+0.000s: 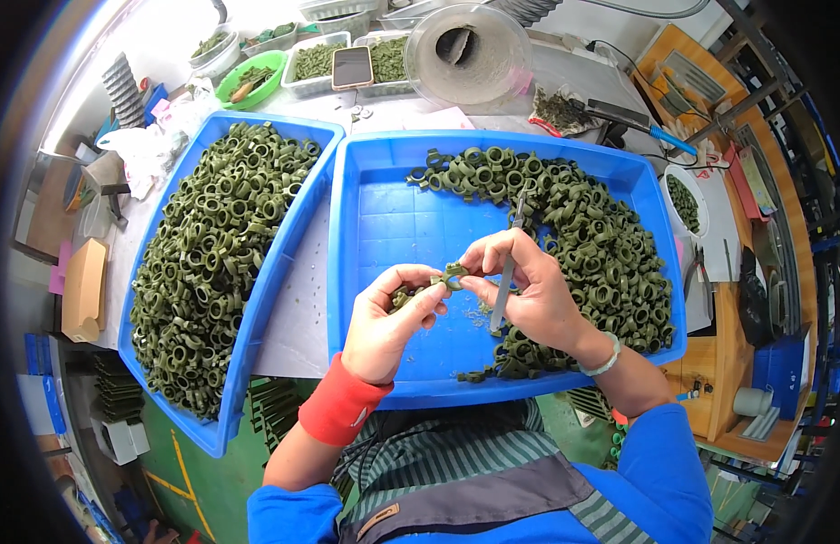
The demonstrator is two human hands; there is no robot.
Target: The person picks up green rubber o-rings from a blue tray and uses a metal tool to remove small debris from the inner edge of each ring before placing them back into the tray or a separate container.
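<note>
My left hand, a red band on its wrist, is closed round small dark green plastic ring parts, some partly hidden by the fingers. Between the fingertips of both hands is one green plastic ring part. My right hand pinches at this part. It also grips a slim grey knife-like tool, slanted with one end up and the other toward the tray floor. Both hands are above a blue tray, where a heap of green ring parts curves along the back and right.
A second blue tray full of green ring parts stands at the left. Behind are a green bowl, clear tubs, a phone and a large translucent round container. Pliers and a white bowl lie right.
</note>
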